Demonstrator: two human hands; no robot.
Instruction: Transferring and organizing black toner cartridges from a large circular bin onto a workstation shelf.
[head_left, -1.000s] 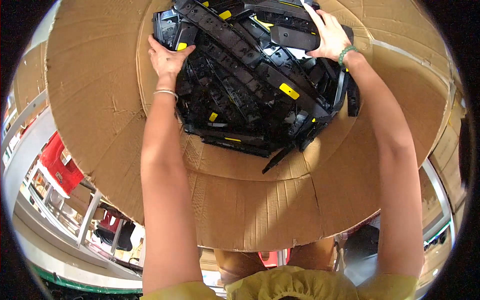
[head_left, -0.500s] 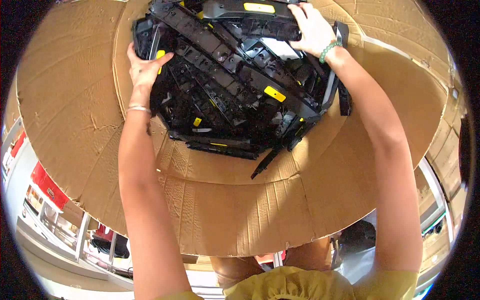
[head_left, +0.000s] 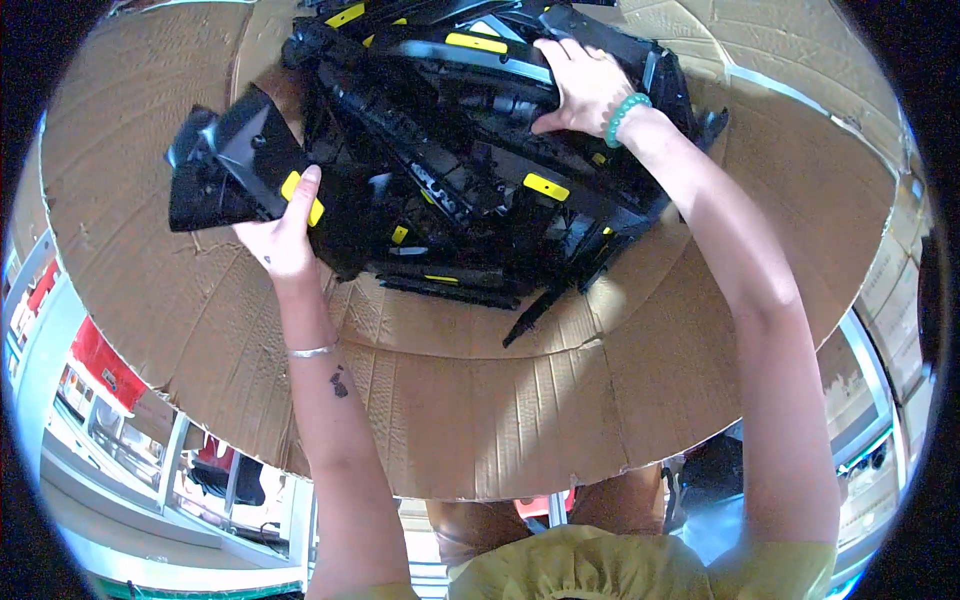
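My left hand (head_left: 283,235) is closed on a black plastic part (head_left: 225,165) with a yellow label, its thumb pressed near the label. That part is tilted up at the left side of a heap of black plastic parts (head_left: 440,190). At the far right of the heap, my right hand (head_left: 585,88) grips the end of a long black plastic strip (head_left: 470,62), which also bears a yellow label. The right thumb is below the strip and the fingers lie over its top; the strip's far-left end merges with other dark parts.
The heap lies inside a large cardboard box (head_left: 560,430), whose near rim curves in front of my body. One narrow black piece (head_left: 535,318) sticks out of the heap toward me. Beyond the box at the left are a red object (head_left: 105,365) and pale metal framing (head_left: 170,465).
My left hand has come back toward me, lifting and turning the black plastic part out from the heap's left side. My right hand has shifted slightly left, and the long strip has moved.
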